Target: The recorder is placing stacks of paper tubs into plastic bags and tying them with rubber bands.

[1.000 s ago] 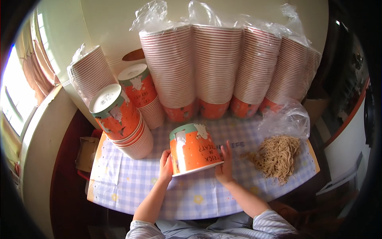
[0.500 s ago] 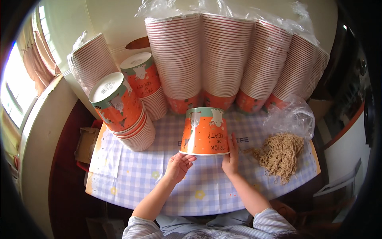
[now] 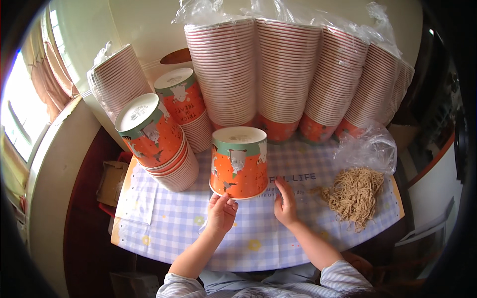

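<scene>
An orange paper bucket (image 3: 239, 171) with a green band and cartoon figures is upside down in front of me, its white base facing up. My left hand (image 3: 221, 214) grips its lower rim between thumb and fingers at the near side. Off to the right of the bucket, my right hand (image 3: 285, 204) is open, fingers extended, and touches nothing. Inverted buckets of the same kind form a stack (image 3: 155, 141) on the left, with another stack (image 3: 183, 107) just behind it.
Tall nested bucket stacks (image 3: 223, 74) in clear plastic line the far side; one more wrapped stack (image 3: 119, 74) stands at far left. A heap of beige string (image 3: 354, 196) lies at right, below a crumpled plastic bag (image 3: 370, 149). A checked tablecloth (image 3: 174, 238) covers the table.
The bucket has shifted left, turned about its axis and tilted so its base shows. My right hand has come away from its side, while my left hand now grips the rim.
</scene>
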The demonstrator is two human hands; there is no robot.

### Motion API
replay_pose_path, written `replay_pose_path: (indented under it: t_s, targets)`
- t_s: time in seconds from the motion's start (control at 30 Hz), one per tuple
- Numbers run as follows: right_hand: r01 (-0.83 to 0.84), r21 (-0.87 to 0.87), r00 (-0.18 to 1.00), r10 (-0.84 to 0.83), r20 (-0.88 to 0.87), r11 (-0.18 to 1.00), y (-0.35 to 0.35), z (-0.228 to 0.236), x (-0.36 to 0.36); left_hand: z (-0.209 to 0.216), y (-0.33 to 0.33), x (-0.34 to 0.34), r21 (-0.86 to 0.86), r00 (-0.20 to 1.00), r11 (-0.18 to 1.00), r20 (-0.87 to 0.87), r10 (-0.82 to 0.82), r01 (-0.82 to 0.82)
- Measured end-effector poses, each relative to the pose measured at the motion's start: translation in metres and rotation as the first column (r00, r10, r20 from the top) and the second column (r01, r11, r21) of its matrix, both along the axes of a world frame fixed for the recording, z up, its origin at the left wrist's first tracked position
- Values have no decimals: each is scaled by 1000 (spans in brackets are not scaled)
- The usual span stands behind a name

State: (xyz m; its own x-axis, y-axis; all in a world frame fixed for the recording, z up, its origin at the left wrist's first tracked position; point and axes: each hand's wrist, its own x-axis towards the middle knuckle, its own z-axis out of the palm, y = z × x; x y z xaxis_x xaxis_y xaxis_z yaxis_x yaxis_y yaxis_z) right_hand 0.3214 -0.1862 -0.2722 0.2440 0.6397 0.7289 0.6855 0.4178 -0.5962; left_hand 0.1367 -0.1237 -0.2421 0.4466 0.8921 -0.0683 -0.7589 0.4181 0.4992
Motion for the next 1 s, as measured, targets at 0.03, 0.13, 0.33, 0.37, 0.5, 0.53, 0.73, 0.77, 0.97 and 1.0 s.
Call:
replay_pose_path:
  t_s: [0.03, 0.13, 0.33, 0.37, 0.5, 0.53, 0.73, 0.77, 0.97, 1.0]
  targets:
    - [3, -1, 1000, -3, -1, 1000, -1, 1, 0, 2, -2, 3, 35, 998, 998, -19, 53, -52]
    - [8, -48, 1000, -8, -6, 999, -5, 7, -4, -9, -3, 6, 280, 945, 951, -255, 206, -132]
    - [-3, -14, 992, 5, 126, 1000, -10, 7, -11, -20, -20, 19, 559, 846, 826, -472, 248, 70]
    - [-11, -19, 991, 13, 134, 1000, -11, 7, -13, -23, -21, 19, 576, 848, 814, -468, 250, 78]
    - [-19, -57, 997, 23, 72, 998, -12, 9, -18, -27, -25, 22, 553, 876, 832, -425, 229, 50]
    - [-39, -69, 999, 39, -9, 997, -12, 9, -19, -30, -25, 22, 557, 877, 827, -432, 212, 75]
    - [-155, -121, 982, 140, -125, 980, -9, 8, -18, -39, -28, 23, 750, 737, 650, -507, 446, 122]
    - [-156, -121, 982, 140, -127, 980, -9, 8, -19, -38, -28, 22, 804, 654, 573, -520, 549, 158]
    - [-151, -10, 971, 150, 188, 989, -19, 20, -23, -38, -33, 27, 816, 654, 570, -378, 655, -99]
    - [-145, -11, 971, 145, 188, 989, -20, 19, -23, -36, -33, 27, 815, 657, 571, -378, 652, -97]
